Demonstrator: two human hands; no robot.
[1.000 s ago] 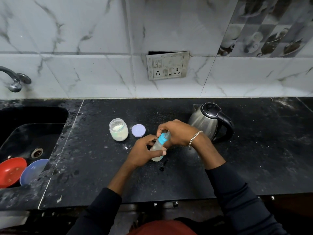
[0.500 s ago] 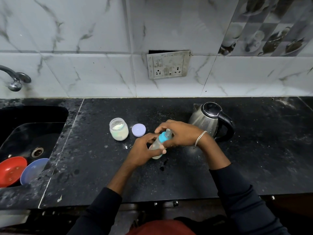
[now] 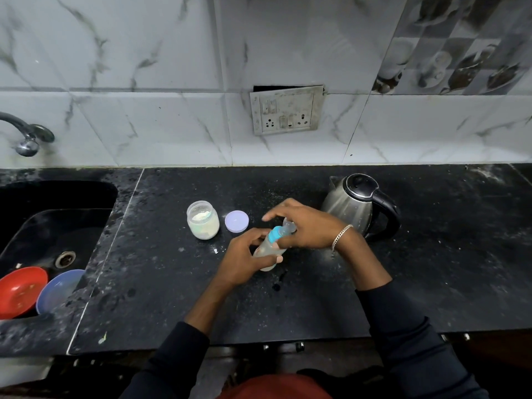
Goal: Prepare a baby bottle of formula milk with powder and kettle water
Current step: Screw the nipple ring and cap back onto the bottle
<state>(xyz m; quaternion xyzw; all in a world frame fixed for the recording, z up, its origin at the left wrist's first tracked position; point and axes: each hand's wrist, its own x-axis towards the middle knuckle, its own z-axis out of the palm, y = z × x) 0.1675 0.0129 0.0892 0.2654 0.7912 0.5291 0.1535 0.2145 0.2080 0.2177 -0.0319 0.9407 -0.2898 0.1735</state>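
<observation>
Countertop, black: baby bottle tilted between 2 hands, left hand wrapped around its body, right hand over the blue collar, fingers spread looser than 1 second ago. Kettle just behind the right hand; open powder jar and its lid beyond the left hand. Sink well left of both, holding 1 red bowl and 1 blue bowl.

Colours I am logging on the black speckled counter.
Bottle collar showing blue; lid lilac; bowls red and blue.
</observation>
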